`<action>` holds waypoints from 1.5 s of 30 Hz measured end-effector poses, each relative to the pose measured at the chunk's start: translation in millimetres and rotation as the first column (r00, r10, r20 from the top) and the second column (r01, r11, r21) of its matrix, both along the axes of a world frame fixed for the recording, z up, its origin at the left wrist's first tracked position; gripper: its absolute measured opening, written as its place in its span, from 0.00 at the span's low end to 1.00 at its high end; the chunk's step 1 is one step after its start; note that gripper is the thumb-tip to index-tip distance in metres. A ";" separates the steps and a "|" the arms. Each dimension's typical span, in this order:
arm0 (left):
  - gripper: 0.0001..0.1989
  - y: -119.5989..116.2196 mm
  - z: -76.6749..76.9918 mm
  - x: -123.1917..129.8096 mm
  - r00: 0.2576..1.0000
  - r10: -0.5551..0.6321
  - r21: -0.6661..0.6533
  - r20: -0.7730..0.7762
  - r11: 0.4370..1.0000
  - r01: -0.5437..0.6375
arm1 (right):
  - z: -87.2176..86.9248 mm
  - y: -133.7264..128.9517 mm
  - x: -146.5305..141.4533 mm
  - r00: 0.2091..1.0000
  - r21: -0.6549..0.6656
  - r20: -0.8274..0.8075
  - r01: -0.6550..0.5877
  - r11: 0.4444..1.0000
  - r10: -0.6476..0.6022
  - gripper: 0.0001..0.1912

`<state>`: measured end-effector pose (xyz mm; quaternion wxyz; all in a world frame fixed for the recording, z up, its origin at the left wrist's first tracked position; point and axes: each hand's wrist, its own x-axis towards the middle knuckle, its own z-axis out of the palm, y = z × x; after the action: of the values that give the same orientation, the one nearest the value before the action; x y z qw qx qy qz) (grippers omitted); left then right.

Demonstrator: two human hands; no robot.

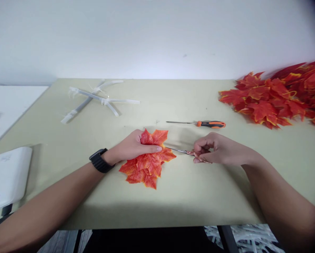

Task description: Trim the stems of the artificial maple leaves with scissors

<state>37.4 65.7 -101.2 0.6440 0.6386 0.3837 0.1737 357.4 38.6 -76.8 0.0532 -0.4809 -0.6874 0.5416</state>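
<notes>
My left hand, with a black watch on its wrist, grips several overlapping red-orange artificial maple leaves, thumb on top. The leaves are held just over the table's middle. In my right hand are slim scissors with copper-coloured handles. Their blades point left, and the tips meet the right edge of the leaves near my left thumb. Whether the tips lie around the leaf edge or behind it, I cannot tell. Just beyond my hands lies a screwdriver with an orange and black handle.
A pile of red artificial maple leaves lies at the back right of the table. Translucent plastic strips cross each other at the back left. A white power bank with a cable sits at the left edge. A white wall stands behind.
</notes>
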 end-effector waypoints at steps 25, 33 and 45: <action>0.15 0.4 0.0 0.5 1.000 -0.018 0.033 0.011 0.999 0.017 | -0.1 -1.4 -2.4 0.999 0.021 0.029 -0.039 0.999 0.038 0.20; 0.15 0.4 -0.1 0.5 1.000 -0.010 0.035 0.005 0.999 0.010 | -2.3 -1.2 -0.8 0.998 0.039 0.038 -0.055 0.998 0.053 0.19; 0.16 -0.2 0.0 0.3 1.000 -0.004 0.017 0.002 1.000 0.004 | 0.2 -1.9 -2.5 0.999 0.037 0.008 -0.052 0.998 0.052 0.19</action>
<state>37.6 65.6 -101.2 0.6393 0.6446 0.3804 0.1764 354.8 36.7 -76.6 0.0456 -0.4637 -0.7099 0.5281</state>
